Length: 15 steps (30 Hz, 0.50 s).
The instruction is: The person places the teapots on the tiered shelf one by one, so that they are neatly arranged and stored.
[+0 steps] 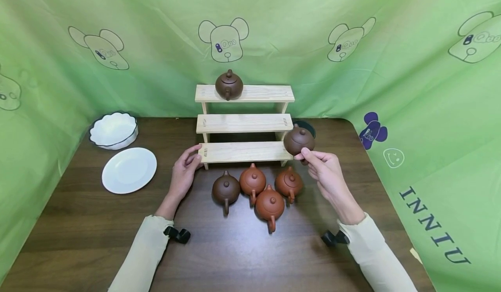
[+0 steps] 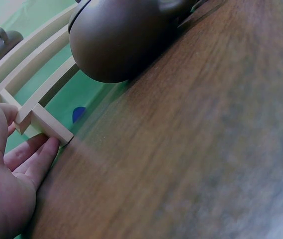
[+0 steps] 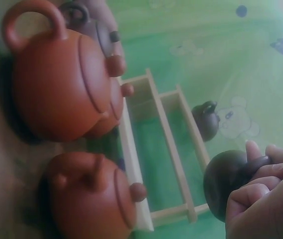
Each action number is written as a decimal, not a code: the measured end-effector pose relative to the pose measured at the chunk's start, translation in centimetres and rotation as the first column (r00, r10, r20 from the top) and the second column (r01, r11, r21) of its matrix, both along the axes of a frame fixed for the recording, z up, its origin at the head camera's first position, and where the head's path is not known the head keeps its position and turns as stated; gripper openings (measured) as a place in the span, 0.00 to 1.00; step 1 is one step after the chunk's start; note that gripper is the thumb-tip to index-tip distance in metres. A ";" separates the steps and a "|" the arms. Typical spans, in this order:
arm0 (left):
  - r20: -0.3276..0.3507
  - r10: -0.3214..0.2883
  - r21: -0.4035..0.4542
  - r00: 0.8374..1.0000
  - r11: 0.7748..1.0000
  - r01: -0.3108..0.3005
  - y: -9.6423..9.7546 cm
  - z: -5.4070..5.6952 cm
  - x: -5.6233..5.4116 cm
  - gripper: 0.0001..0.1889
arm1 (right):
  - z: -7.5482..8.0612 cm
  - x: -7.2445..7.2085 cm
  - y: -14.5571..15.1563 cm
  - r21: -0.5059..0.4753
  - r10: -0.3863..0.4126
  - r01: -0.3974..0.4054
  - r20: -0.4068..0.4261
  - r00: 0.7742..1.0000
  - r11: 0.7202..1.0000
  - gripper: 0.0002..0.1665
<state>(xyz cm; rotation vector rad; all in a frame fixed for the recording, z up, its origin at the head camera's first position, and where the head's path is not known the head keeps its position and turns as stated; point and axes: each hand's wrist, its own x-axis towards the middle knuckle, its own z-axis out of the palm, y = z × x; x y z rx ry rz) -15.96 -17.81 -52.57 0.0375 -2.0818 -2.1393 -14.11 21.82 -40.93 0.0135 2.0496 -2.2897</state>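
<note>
My right hand [image 1: 326,172] pinches a dark brown teapot [image 1: 298,140] by its handle, in the air by the right end of the wooden three-step stand [image 1: 244,152]. In the right wrist view the fingers [image 3: 253,194] curl round that handle. My left hand [image 1: 184,170] grips the left end of the stand's lowest step. Another dark brown teapot [image 1: 229,85] sits on the top step, left of its middle. On the table before the stand are a dark brown teapot [image 1: 226,189] and three reddish-brown teapots, one left [image 1: 252,179], one right [image 1: 289,182], one in front [image 1: 270,203].
To the left stand a white scalloped bowl [image 1: 115,130] with a dark rim and a white plate [image 1: 129,170]. A dark green round thing [image 1: 306,128] is partly hidden behind the held teapot. Green printed cloth [image 1: 156,44] hangs round the wooden table [image 1: 235,257].
</note>
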 end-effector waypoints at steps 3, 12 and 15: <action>0.004 0.001 -0.003 1.000 1.000 -0.001 0.0 0.0 0.0 0.21 | 0.4 -0.7 -0.5 -0.015 -0.001 0.001 -0.019 1.000 1.000 0.21; -0.006 -0.005 0.005 1.000 1.000 0.005 0.0 0.0 -0.1 0.21 | 1.8 -2.7 -1.7 -0.029 -0.004 0.003 -0.064 0.998 1.000 0.21; -0.014 -0.009 0.003 1.000 1.000 0.009 0.0 0.0 0.0 0.20 | 2.2 -3.3 -2.0 -0.025 0.000 -0.002 -0.069 0.998 1.000 0.21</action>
